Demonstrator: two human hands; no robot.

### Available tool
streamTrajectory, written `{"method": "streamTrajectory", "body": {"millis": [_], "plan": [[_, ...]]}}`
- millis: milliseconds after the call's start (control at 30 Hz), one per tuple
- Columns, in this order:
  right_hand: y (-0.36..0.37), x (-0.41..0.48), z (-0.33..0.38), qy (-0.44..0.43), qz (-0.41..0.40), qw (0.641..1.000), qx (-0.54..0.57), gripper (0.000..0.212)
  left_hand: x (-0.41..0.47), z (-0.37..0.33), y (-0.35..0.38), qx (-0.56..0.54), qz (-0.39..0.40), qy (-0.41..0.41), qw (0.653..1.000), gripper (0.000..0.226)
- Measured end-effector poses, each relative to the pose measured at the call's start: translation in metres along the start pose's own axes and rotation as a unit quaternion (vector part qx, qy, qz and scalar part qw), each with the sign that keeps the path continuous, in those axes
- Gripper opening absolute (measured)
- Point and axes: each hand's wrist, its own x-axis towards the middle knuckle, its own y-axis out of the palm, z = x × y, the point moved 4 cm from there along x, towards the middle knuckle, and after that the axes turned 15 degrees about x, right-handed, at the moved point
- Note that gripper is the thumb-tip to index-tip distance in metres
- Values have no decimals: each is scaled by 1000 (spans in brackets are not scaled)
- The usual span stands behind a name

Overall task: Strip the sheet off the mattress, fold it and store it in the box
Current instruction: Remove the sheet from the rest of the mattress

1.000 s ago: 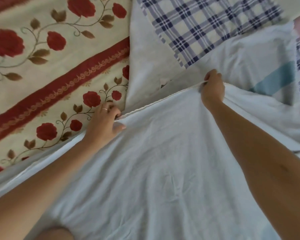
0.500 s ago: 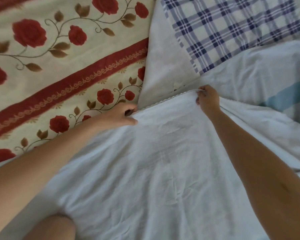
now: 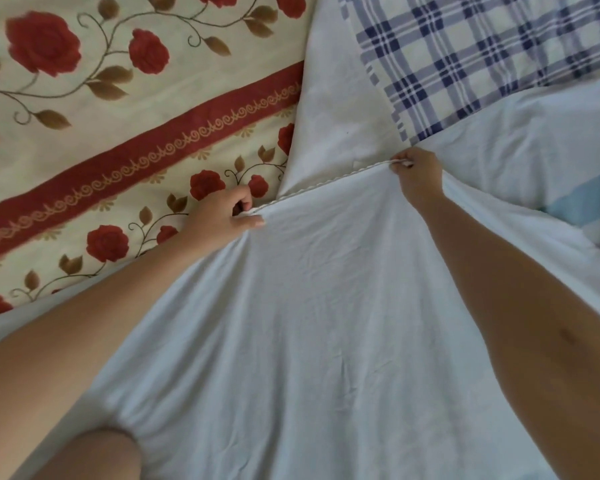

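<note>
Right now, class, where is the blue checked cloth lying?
In the head view the blue checked cloth lies upper right, just beyond the right hand pinching the hem of the white sheet; the rose-patterned cover is further left.

Left hand (image 3: 222, 216) and right hand (image 3: 418, 174), each on a bare forearm (no sleeve reaches the wrists). Left thumbnail (image 3: 259, 222) short and plain. Small elongated mark (image 3: 566, 336) on the right forearm. Bare knee (image 3: 97, 452) at lower left.

The left hand (image 3: 222, 216) and right hand (image 3: 418, 174) push the sheet (image 3: 309, 306) edge farther up, nearer the checked cloth (image 3: 482, 57).
</note>
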Motion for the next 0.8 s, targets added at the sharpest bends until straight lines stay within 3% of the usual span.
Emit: {"method": "streamTrajectory", "body": {"millis": [167,267,500,667,800], "plan": [[6,5,-7,12,-9,1000,-15,22,2,4,-5,-75,58,-19,995,18],[-1,11,-5,14,-30,999,-26,24,-4,3,-6,-53,80,12,995,7],[3,18,-11,50,-27,998,-9,25,-1,3,-7,-34,96,22,995,12],[2,23,-11,58,-11,998,-12,26,-3,-1,-5,65,15,42,997,21],[2,25,-15,59,-14,998,-32,27,-4,0,0,72,-20,29,997,18]]}}
